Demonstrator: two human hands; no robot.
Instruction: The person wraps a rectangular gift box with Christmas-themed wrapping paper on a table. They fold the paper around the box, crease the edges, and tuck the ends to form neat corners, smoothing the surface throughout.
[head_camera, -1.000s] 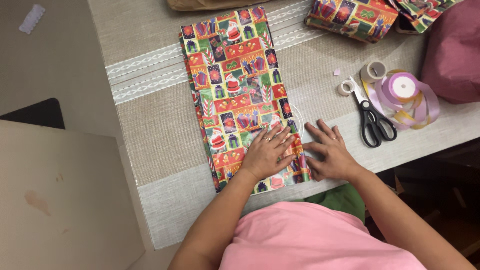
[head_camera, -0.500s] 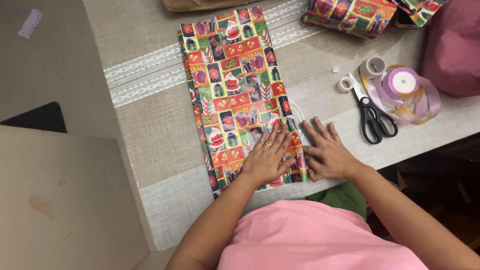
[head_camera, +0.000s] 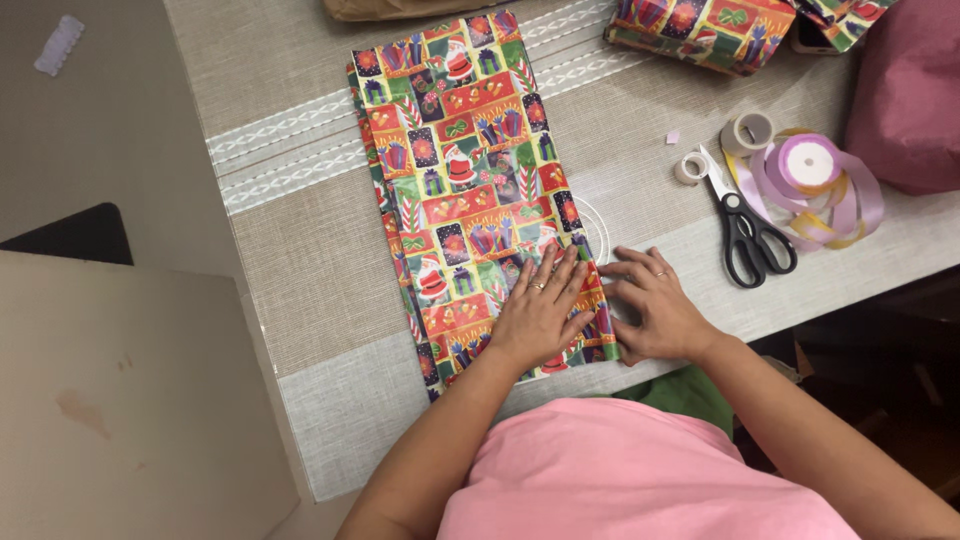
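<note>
Paper, festive print, folded into a long strip, flat on the table runner, near end at the table's near edge. Left hand flat on that near end, fingers spread, palm down, pressing. Right hand just beside, at the strip's right edge, fingers together and flat, tips touching the fold; nothing pinched. Thin white cord curving out from under the right edge, just past the fingertips. Scissors farther right, apart from the hands, next to two small tape rolls and a lilac ribbon spool. More printed paper at the far edge. Likely risks: crooked crease if the left palm slips on glossy paper; torn or puckered edge if the cord snags under pressing fingers.
</note>
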